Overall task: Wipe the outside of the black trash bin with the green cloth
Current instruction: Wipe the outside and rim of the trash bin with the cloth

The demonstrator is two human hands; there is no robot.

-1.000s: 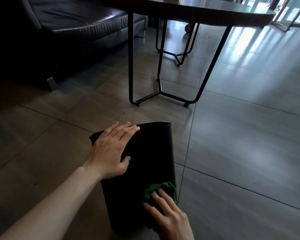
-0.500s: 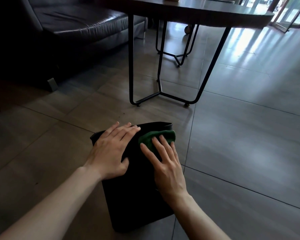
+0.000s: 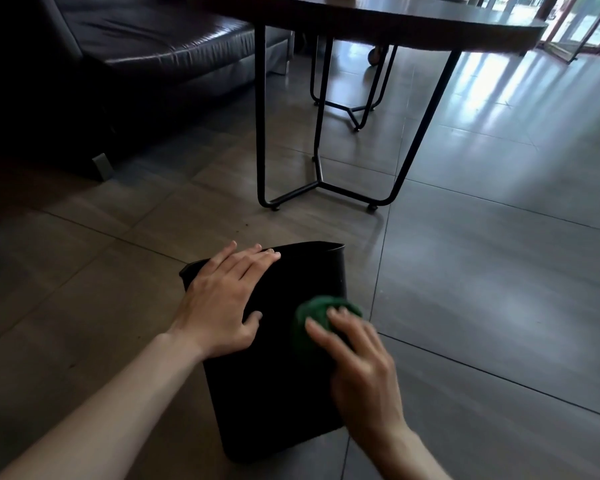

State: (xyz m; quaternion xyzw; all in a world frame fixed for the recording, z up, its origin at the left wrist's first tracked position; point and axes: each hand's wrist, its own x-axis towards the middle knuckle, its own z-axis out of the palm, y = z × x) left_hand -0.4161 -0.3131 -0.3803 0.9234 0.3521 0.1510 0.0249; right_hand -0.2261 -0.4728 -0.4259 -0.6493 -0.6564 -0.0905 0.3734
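Note:
The black trash bin (image 3: 278, 386) lies on its side on the tiled floor, its open mouth pointing away from me. My left hand (image 3: 222, 303) rests flat on the bin's upper left part near the rim, fingers spread, pressing it down. My right hand (image 3: 357, 365) presses the bunched green cloth (image 3: 317, 315) against the bin's upward-facing side, close to its right edge at about mid-length. The cloth is partly covered by my fingers and looks blurred.
A round dark table (image 3: 413, 26) on thin black metal legs (image 3: 262, 133) stands just beyond the bin. A dark leather sofa (image 3: 136, 57) fills the far left. A second metal stand (image 3: 354, 109) sits behind the table. Bare grey tiles (image 3: 499, 271) stretch to the right.
My right hand slid the cloth up from the bin's lower part to its rim, and has now come back down to mid-length. My left hand has stayed put.

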